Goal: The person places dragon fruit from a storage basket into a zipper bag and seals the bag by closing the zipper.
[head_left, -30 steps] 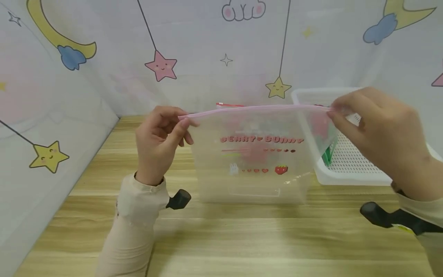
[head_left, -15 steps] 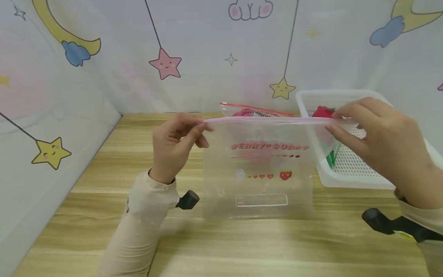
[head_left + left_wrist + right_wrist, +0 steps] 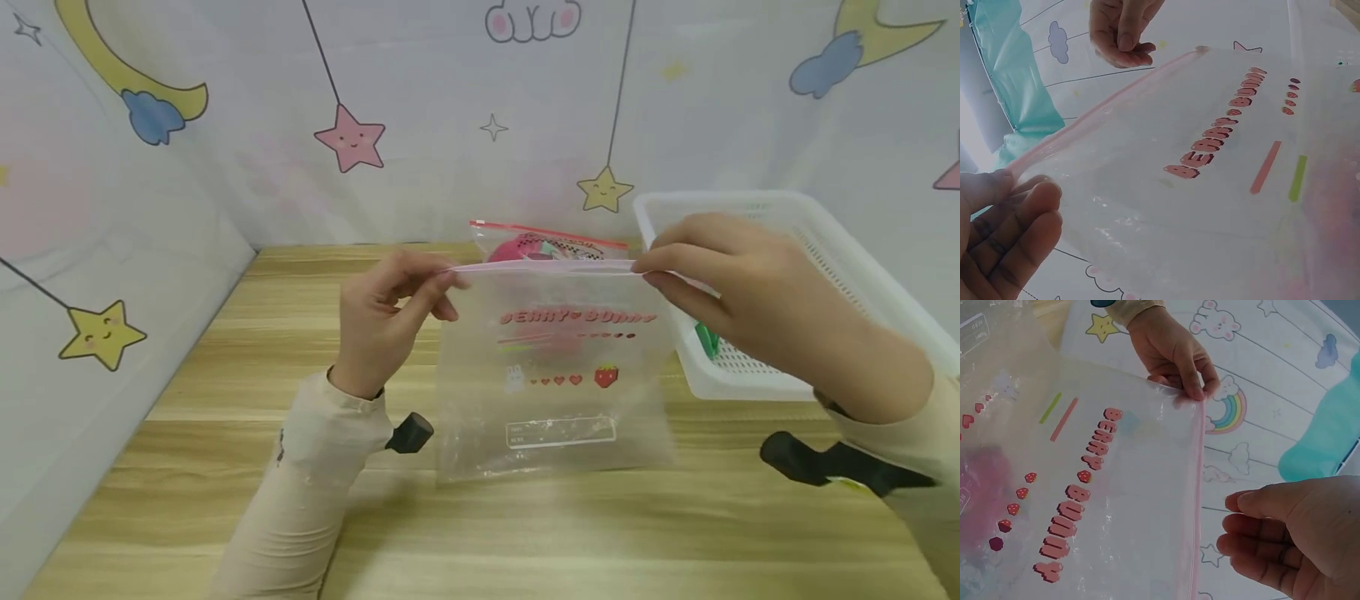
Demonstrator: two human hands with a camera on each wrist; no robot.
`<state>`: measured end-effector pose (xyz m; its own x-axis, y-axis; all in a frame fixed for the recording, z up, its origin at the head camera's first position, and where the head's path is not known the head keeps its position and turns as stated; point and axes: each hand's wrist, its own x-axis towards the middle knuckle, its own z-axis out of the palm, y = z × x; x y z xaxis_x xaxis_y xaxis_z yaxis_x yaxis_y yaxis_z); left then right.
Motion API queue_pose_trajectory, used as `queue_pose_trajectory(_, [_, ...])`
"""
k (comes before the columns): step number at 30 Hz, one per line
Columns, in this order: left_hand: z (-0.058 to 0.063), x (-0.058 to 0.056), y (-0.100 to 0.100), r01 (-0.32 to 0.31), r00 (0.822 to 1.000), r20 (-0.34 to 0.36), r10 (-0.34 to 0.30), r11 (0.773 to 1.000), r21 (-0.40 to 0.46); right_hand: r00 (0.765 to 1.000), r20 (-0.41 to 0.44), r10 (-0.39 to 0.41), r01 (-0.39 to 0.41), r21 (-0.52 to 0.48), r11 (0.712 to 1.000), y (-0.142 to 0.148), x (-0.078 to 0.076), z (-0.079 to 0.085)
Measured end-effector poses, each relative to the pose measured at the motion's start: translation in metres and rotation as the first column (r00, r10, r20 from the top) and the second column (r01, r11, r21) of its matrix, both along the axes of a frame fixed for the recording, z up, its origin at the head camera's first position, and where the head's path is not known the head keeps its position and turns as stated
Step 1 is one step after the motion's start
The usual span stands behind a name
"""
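Note:
A translucent zip bag (image 3: 555,400) with a pink top strip and "Berry Bunny" print hangs upright over the table. My left hand (image 3: 382,321) pinches the left end of that strip between thumb and fingers. My right hand (image 3: 772,308) is by the strip's other end, and it covers that end in the head view. The right wrist view has the right hand (image 3: 1297,537) a little apart from the pink edge, fingers loosely bent with nothing between them. The bag looks flat; pink shapes show through it from behind.
Behind the bag lies a clear bag with a red zip (image 3: 551,232) and pink things in it. A white basket (image 3: 750,390) stands at the right, with a green item (image 3: 707,340) in its near corner. A curtain (image 3: 435,92) with printed stars hangs at the back.
My right hand has moved left along the pink strip, and the wrist views show it off the edge. The left hand has shifted right and slightly down. The bag hangs lower, uncovering the red-zip bag.

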<state>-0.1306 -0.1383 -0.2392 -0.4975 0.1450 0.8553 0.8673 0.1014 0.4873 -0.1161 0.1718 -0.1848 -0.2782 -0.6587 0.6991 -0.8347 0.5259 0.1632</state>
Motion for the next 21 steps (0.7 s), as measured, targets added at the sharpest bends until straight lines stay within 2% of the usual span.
queue_pose_trajectory(5, [-0.002, 0.001, 0.003, 0.006, 0.999, -0.042, -0.008, 0.999, -0.046, 0.997, 0.062, 0.056, -0.060, 0.079, 0.995, -0.012, -0.006, 0.002])
queue_pose_trajectory(11, [-0.003, 0.001, 0.006, 0.019, 0.998, -0.066, -0.024, 0.996, -0.083, 0.985, 0.157, 0.067, -0.086, 0.119, 0.989, -0.020, -0.011, 0.003])
queue_pose_trajectory(14, [-0.004, 0.000, 0.007, 0.030, 0.997, -0.070, -0.037, 0.995, -0.095, 0.978, 0.208, 0.035, -0.070, 0.164, 0.984, -0.023, -0.012, 0.005])
queue_pose_trajectory(16, [-0.005, 0.000, 0.007, 0.047, 0.996, -0.076, -0.055, 0.993, -0.107, 0.970, 0.242, -0.015, -0.037, 0.209, 0.977, -0.027, -0.012, 0.006])
queue_pose_trajectory(21, [-0.007, -0.001, 0.007, 0.083, 0.991, -0.096, -0.095, 0.988, -0.130, 0.949, 0.291, -0.123, 0.021, 0.330, 0.944, -0.039, -0.014, 0.011])
